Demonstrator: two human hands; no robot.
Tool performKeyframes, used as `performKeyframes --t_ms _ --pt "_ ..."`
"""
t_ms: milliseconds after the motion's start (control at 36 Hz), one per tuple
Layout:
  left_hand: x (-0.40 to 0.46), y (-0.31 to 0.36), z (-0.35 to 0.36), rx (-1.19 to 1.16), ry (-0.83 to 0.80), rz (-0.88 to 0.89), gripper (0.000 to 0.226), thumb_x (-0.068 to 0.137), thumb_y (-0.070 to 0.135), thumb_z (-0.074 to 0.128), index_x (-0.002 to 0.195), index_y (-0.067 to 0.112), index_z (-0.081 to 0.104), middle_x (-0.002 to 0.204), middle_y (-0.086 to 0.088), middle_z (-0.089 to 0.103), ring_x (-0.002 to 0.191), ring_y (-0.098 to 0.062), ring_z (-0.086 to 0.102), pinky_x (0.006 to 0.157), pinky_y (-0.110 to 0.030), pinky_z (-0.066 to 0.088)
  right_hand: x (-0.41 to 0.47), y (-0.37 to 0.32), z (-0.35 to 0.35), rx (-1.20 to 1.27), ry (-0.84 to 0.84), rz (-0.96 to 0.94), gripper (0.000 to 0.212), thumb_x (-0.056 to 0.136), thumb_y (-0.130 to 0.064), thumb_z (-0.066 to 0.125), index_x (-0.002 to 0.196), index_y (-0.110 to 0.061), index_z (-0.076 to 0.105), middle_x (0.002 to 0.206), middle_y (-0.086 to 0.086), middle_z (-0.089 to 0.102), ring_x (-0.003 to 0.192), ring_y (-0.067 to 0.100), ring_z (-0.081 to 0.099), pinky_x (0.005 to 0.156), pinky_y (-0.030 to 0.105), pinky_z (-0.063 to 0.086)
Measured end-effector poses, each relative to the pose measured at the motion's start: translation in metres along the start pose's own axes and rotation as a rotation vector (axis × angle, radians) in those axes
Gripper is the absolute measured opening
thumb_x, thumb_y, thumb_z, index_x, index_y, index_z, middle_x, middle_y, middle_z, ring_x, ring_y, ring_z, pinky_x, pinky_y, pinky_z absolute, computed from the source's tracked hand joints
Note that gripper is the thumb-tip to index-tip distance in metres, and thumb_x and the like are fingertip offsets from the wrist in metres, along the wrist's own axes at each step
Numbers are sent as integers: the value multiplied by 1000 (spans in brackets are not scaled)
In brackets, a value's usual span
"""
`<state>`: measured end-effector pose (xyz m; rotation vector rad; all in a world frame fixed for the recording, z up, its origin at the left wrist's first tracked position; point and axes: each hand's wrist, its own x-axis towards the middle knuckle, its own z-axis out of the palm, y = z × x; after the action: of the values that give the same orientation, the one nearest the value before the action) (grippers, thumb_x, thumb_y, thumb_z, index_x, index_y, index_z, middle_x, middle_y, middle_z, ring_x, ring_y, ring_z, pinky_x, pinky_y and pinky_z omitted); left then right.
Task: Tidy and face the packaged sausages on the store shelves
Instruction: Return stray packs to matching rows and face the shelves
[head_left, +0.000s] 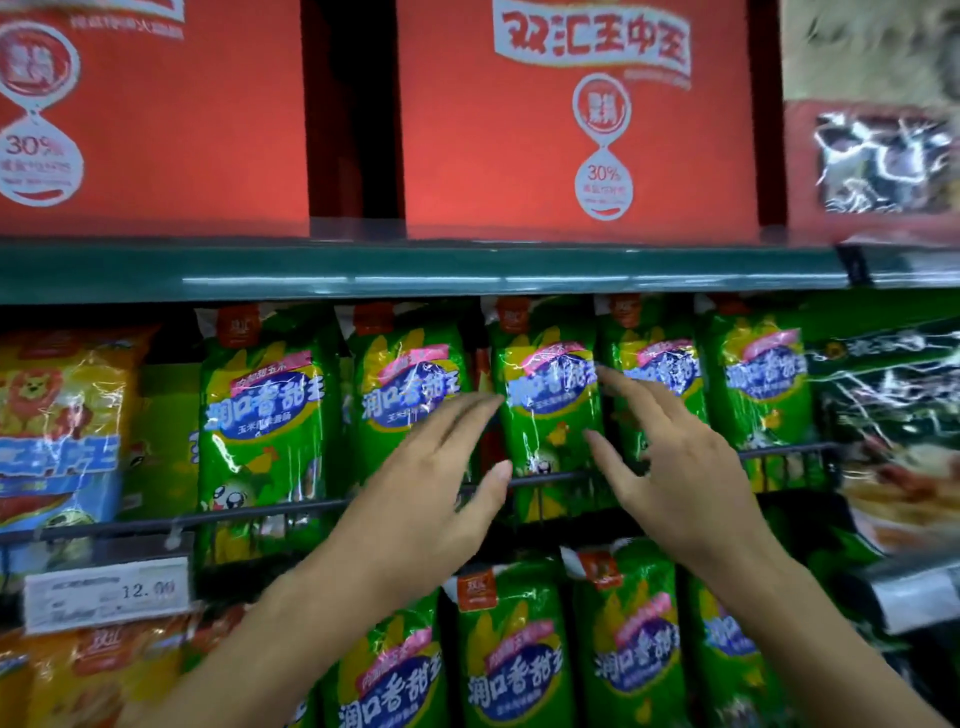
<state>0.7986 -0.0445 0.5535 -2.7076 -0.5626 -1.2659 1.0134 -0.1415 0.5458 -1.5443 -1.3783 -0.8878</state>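
Two hands reach up to a row of green packs standing on the middle shelf (415, 273). The middle pack (548, 410) stands between the hands. Its long side runs up and down, and it sits behind the wire rail (270, 512) at the shelf front.

The left hand (431, 486) is on the pack's left side. Its fingers (467, 410) are straight and spread wide, and they hold nothing. The tips look very near the pack's left edge, but I cannot tell if they touch it. The right hand (675, 457) is on the pack's right side. Its fingers (623, 387) are wide and loose too, and they hold nothing. They lie over the next pack (654, 374) to the right.

Both hands look about as near to the middle pack as each other. I think the next move is to close in from both sides and set the pack straight, face out. More green packs (511, 670) stand on the shelf below.
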Motion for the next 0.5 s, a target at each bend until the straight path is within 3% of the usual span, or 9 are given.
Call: performKeyframes --t_ms 111,194,250,306,361,389,444,500 --pt "21 10 19 -4 -122 -108 72 106 53 42 166 31 10 173 11 8 158 -7 10 128 -25 10 1 5 -2 -42 -82 -3 58 96 -40 67 150 -23 52 130 2 68 108 27 69 83 40 56" --pt "29 16 27 -97 -106 -194 77 105 49 51 165 36 6 167 1 30 149 -17 38 122 -42 35 11 3 -2 -148 -165 -10 63 99 -52 56 155 -26 42 118 0 72 105 27 69 82 39 53" --pt "37 18 32 -117 -48 -249 82 104 44 56 164 41 1 146 -6 54 127 -19 59 105 -44 51 20 3 -1 -229 -223 -16 66 101 -58 48 157 -25 38 108 1 73 102 29 69 79 39 51" --pt "43 17 38 -79 7 -276 86 104 39 58 164 40 -4 113 -6 67 96 -18 69 82 -42 58 30 6 0 -243 -254 -6 62 101 -58 49 151 -22 42 98 5 72 98 34 68 77 40 51" --pt "47 17 44 -37 64 -276 89 103 33 60 165 35 -3 84 -1 61 68 -7 60 57 -28 49 38 10 0 -191 -268 25 54 99 -52 58 141 -18 53 97 9 72 99 37 68 81 42 55" --pt "48 17 46 -25 98 -280 90 103 31 62 165 33 -2 78 4 57 62 -2 54 52 -26 44 41 14 0 -143 -263 42 49 98 -47 64 137 -17 58 99 10 74 101 37 68 85 45 55" --pt "48 16 50 -46 167 -303 90 101 28 66 165 35 3 76 9 54 61 -2 54 56 -27 50 40 20 3 32 -188 69 45 93 -33 75 133 -14 67 103 10 78 102 34 70 90 46 56" --pt "47 15 53 -93 231 -330 88 101 26 68 164 38 9 81 3 56 69 -16 67 66 -34 55 34 25 8 221 -83 92 47 87 -23 82 131 -15 70 104 7 79 96 28 74 93 44 57"
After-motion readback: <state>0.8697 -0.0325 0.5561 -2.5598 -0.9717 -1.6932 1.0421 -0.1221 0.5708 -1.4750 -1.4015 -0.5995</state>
